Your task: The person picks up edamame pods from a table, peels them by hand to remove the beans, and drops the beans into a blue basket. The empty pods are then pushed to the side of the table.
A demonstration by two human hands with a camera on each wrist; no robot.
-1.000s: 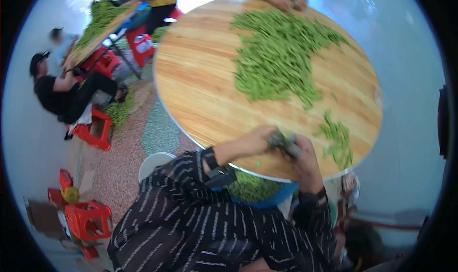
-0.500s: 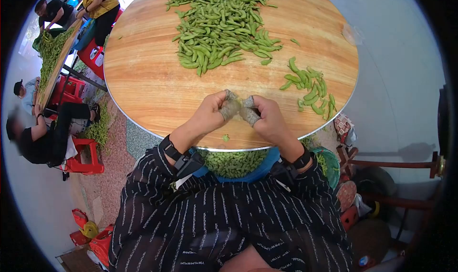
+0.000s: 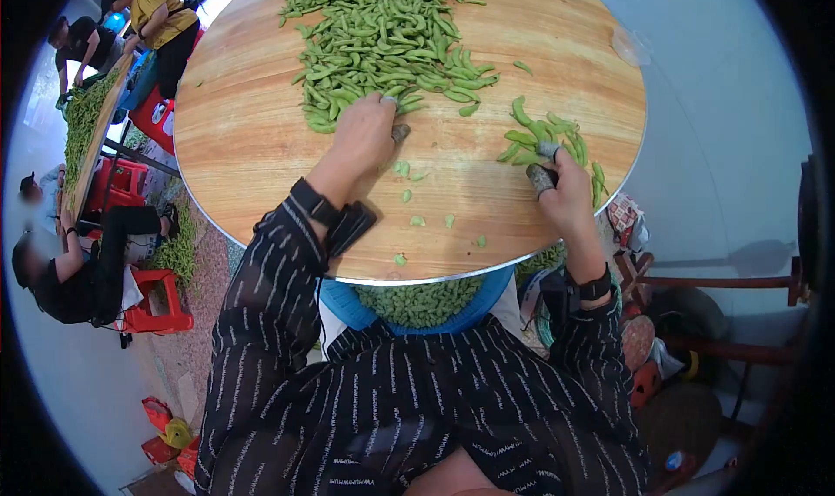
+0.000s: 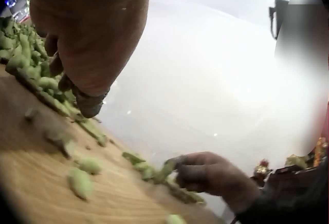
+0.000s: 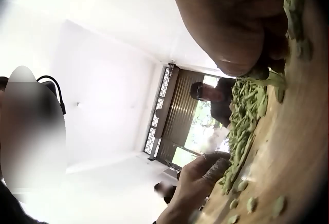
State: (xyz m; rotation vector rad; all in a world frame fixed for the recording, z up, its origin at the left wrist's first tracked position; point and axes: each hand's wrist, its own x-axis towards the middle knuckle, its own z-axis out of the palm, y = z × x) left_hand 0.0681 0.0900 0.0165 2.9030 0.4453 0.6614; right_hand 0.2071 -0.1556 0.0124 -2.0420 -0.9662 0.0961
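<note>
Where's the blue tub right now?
In the head view, the blue tub is low in the middle, between the person's forearms, just below the near edge of the round table, with shelled beans in it.

Left side: person in yellow top (image 3: 159,16) by a second table (image 3: 94,146), seated person in black (image 3: 63,276), red stool (image 3: 163,278) near them. Yellow item (image 3: 178,433) on floor, lower left. Right side: patterned bag (image 3: 626,225), dark reddish rail (image 3: 713,282), wall (image 3: 718,139) behind.
</note>
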